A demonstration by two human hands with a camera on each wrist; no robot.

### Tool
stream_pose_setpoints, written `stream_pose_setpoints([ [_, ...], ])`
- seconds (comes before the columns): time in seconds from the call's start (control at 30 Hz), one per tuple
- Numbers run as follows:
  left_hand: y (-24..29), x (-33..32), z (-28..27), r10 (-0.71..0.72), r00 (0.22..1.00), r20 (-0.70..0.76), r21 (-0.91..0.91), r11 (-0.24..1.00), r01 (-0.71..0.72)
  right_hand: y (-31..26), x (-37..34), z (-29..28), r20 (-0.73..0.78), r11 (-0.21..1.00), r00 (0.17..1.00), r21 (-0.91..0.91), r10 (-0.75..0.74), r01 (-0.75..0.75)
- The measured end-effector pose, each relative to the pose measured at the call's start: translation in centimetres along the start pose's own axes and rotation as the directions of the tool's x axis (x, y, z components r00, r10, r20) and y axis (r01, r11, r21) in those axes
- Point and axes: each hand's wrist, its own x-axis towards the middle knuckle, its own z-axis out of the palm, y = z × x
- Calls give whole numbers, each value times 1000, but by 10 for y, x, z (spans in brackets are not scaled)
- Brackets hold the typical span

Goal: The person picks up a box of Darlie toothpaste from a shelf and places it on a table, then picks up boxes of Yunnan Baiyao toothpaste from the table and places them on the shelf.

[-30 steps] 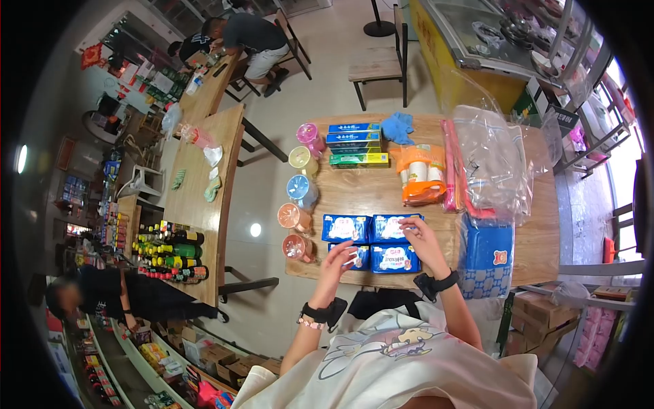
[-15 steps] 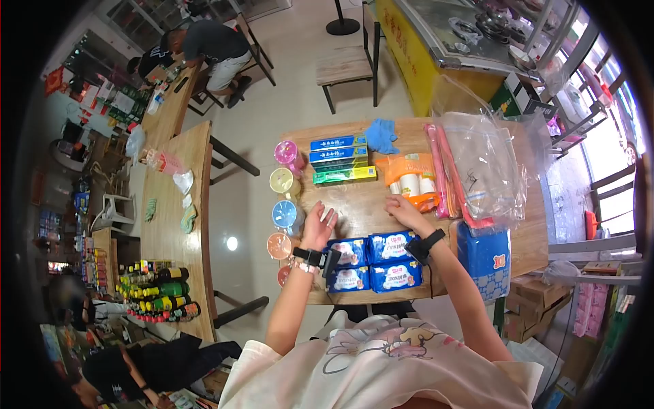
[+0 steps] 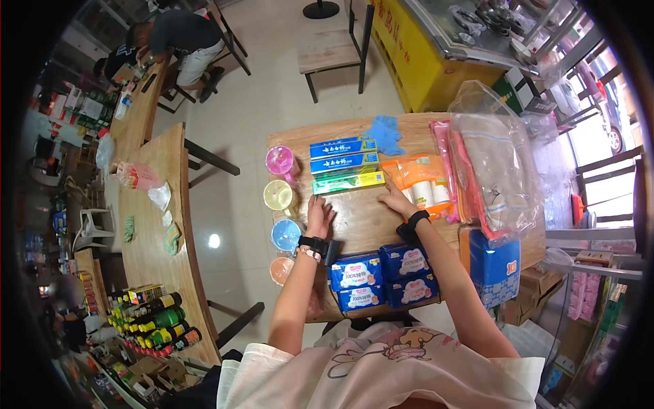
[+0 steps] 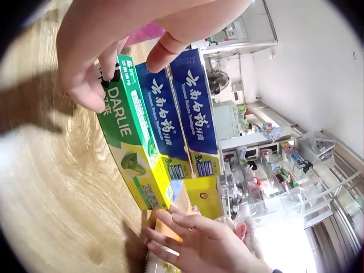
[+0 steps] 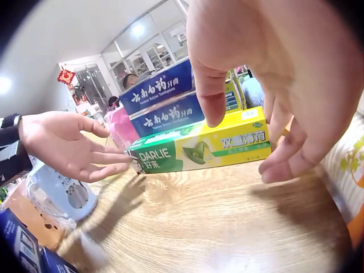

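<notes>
A green and yellow Darlie toothpaste box (image 3: 349,182) lies in front of blue toothpaste boxes (image 3: 344,162) on the wooden table. At its left end is my left hand (image 3: 318,219), fingers extended and fingertips right at the box. My right hand (image 3: 397,202) is around the box's right end. In the right wrist view its thumb hangs over the top of the Darlie box (image 5: 199,149), and a fingertip is by the lower right corner. The left wrist view shows the right hand (image 4: 205,239) with fingers fairly straight, close to the yellow end.
Pink (image 3: 279,161), yellow (image 3: 279,196), blue (image 3: 286,236) and orange (image 3: 281,270) mugs line the left edge. Blue packs (image 3: 355,273) lie near the front. An orange-wrapped pack of white rolls (image 3: 422,178), a blue cloth (image 3: 385,135) and a clear plastic bag (image 3: 494,150) are farther back.
Both hands have moved forward from above the blue packs to the two ends of the Darlie box. The head view has shifted, and the boxes appear where they were.
</notes>
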Motion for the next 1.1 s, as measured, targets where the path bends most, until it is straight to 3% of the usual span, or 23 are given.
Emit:
stream_pose_setpoints([
  [0.07,-4,0,0,11,1000,8,38,999,-12,4,-1,4,-22,999,1000,45,-12,13],
  [0.17,-3,14,-6,23,1000,-19,110,994,-20,15,6,3,-84,998,996,-55,-15,11],
  [0.23,-3,19,-6,38,999,-30,122,992,-34,-1,-2,3,-31,999,999,-11,-35,35],
  [0.3,-1,13,-3,-63,992,114,52,997,57,-7,-6,5,-22,1000,999,-2,-26,26],
  [0.37,0,-6,3,-100,990,102,10,995,100,-15,-18,5,-7,1000,1000,8,-14,15],
  [0.43,0,-24,-1,-117,987,110,9,993,117,-45,-45,1,163,934,956,223,245,-278],
  [0.47,2,-34,-4,-123,985,118,5,992,123,-51,-55,3,161,934,957,228,241,-274],
  [0.53,13,-63,-1,-108,987,120,35,994,104,-54,-80,7,-20,955,989,264,148,-137],
  [0.6,24,-95,10,-7,993,116,31,1000,3,-58,-99,5,-31,947,987,288,157,-141],
  [0.67,32,-119,14,51,988,143,58,997,-60,-55,-119,4,-140,966,990,256,6,30],
  [0.73,40,-141,20,108,978,180,80,989,-124,-51,-135,3,-167,958,985,275,-36,82],
  [0.8,47,-164,26,133,963,234,76,985,-154,-73,-165,4,-327,964,937,187,-122,191],
  [0.87,42,-179,27,133,951,278,120,978,-172,-101,-194,8,-390,945,909,214,-150,247],
  [0.93,27,-187,27,303,871,388,117,920,-373,-119,-220,8,-514,883,819,223,-253,413],
  [1.0,16,-202,32,338,818,466,141,884,-445,-121,-245,3,-551,906,796,155,-253,394],
  [1.07,8,-223,39,331,804,493,141,882,-450,-126,-269,1,-645,838,716,211,-267,503],
  [1.1,3,-230,41,327,801,501,140,883,-448,-128,-278,-1,-682,834,655,117,-327,539],
])
